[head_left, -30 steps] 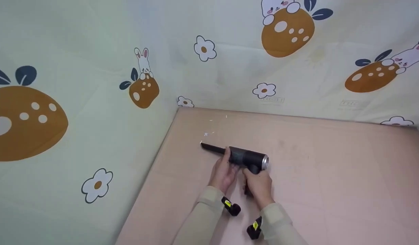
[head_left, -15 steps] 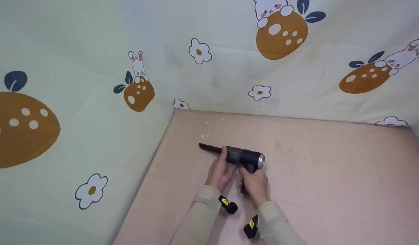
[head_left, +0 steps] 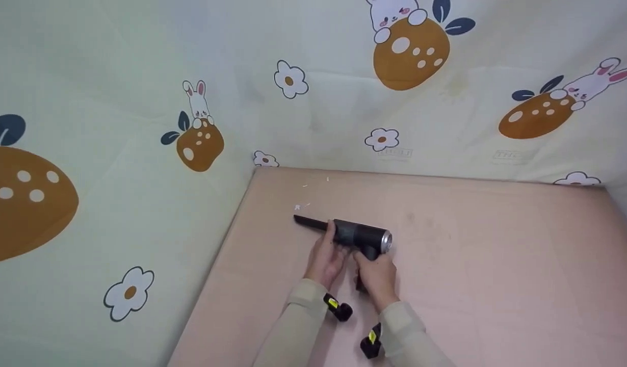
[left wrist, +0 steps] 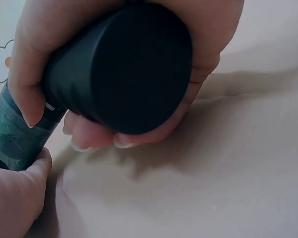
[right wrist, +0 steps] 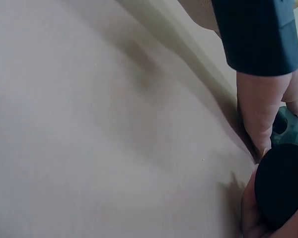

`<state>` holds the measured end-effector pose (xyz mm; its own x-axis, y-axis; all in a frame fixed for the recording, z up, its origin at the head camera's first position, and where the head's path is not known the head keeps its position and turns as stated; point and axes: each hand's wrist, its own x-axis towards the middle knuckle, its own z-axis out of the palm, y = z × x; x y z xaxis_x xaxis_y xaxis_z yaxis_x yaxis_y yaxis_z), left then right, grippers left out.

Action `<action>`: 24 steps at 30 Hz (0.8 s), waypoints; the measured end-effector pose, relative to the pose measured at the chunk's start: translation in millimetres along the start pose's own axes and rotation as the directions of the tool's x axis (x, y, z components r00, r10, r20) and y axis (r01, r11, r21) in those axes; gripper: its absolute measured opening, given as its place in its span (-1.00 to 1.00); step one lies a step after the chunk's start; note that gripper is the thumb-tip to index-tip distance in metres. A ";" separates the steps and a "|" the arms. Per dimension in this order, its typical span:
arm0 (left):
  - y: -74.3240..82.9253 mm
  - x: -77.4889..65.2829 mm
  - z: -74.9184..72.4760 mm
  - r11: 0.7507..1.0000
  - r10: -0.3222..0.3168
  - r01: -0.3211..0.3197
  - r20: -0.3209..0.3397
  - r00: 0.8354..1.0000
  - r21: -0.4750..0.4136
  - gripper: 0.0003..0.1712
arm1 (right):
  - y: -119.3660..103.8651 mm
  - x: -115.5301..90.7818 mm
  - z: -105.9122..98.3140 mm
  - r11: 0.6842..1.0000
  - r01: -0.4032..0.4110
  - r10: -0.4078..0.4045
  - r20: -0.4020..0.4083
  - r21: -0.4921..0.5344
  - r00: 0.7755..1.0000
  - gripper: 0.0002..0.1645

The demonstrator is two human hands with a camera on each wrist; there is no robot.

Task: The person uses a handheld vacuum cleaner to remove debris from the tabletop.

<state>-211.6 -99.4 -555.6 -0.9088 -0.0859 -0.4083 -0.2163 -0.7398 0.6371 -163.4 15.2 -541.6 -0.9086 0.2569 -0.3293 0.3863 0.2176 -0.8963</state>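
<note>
A black handheld vacuum cleaner [head_left: 362, 235] with a smoky see-through front section and a slim crevice nozzle points left over the pink-beige surface. My right hand [head_left: 379, 275] grips its handle [left wrist: 139, 69], whose round dark end faces the left wrist camera. Around the front section, my left hand [head_left: 326, 257] holds the barrel, thumb up on the near side and fingers underneath. The nozzle tip lies just below a small white scrap [head_left: 297, 207]. Further thin white bits [head_left: 328, 179] are scattered beyond it, toward the back left corner.
The pink-beige covered surface [head_left: 497, 265] meets a pale wall covering [head_left: 334, 112] with printed rabbits, fruit and flowers at the back and left. Black wrist cameras [head_left: 339, 308] are strapped over both sleeves. Faint smudges mark the surface right of the vacuum.
A white bit at the nozzle tip one second ago is gone from sight. The nozzle tip has come slightly closer to the white scrap above it. Both hands keep their hold; the head view has shifted slightly.
</note>
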 end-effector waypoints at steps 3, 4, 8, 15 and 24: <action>-2.0 1.7 2.6 1.000 -0.005 0.005 0.003 1.000 0.000 -0.45 | 0.4 0.4 -0.5 1.000 -0.001 0.001 -0.017 0.011 1.000 -0.61; -2.7 2.4 3.7 1.000 -0.008 0.008 0.001 1.000 -0.006 -0.46 | 0.6 0.5 -0.7 1.000 0.000 0.000 -0.021 0.014 1.000 -0.61; -4.4 4.9 9.3 1.000 -0.005 0.005 0.010 1.000 -0.015 -0.44 | 0.2 2.0 -2.1 1.000 0.009 -0.008 -0.041 0.024 0.999 -0.61; -6.0 8.8 15.0 1.000 -0.018 0.017 0.024 1.000 0.020 -0.36 | 1.1 5.9 -4.6 0.999 0.009 -0.006 -0.050 0.051 0.999 -0.62; -7.2 14.4 19.0 1.000 -0.029 0.028 0.049 0.998 0.013 -0.34 | 0.1 10.6 -5.8 0.997 -0.014 0.016 -0.033 0.079 0.999 -0.64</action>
<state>-230.0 -82.7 -553.6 -0.9185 -0.0316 -0.3942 -0.2468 -0.7330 0.6339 -172.1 23.4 -543.5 -0.8964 0.2915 -0.3339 0.3851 0.1392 -0.9123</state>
